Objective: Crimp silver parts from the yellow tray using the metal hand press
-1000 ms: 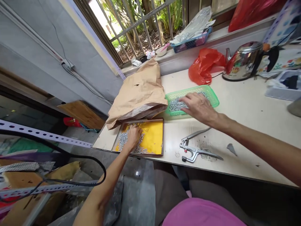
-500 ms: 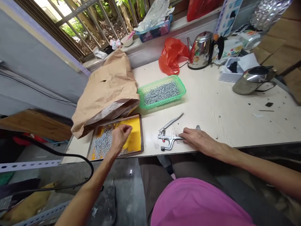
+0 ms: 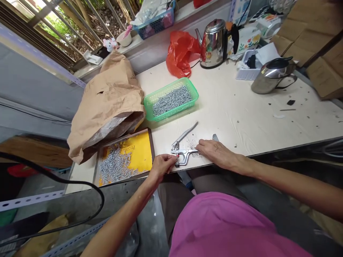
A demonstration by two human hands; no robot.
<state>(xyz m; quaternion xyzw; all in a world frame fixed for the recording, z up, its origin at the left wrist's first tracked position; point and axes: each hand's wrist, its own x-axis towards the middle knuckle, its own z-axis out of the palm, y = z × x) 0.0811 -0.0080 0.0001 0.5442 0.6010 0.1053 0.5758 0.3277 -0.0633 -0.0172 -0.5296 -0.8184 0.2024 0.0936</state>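
Silver snap-fastener pliers [image 3: 184, 151] lie on the table near its front edge, with one lever raised and a red tip at the jaw. My right hand [image 3: 215, 152] is closed over the handle end of the pliers. At the jaw, my left hand [image 3: 162, 165] has its thumb and fingertips pinched together; whatever they hold is too small to make out. To the left is a shallow brown-rimmed tray [image 3: 152, 144] with a yellow bottom, where small silver screw-like pieces [image 3: 115, 166] are heaped.
Behind the pliers stands a green plastic basket [image 3: 174, 115] of similar silver pieces. A brown paper bag [image 3: 107, 96] leans behind the tray. Farther back are a red plastic bag [image 3: 179, 53], a steel kettle [image 3: 213, 46] and a metal pitcher [image 3: 270, 78].
My left hand has moved right, from above the tray to the jaw of the pliers, fingers still pinched. My right hand stays on the handle. The camera view has shifted.
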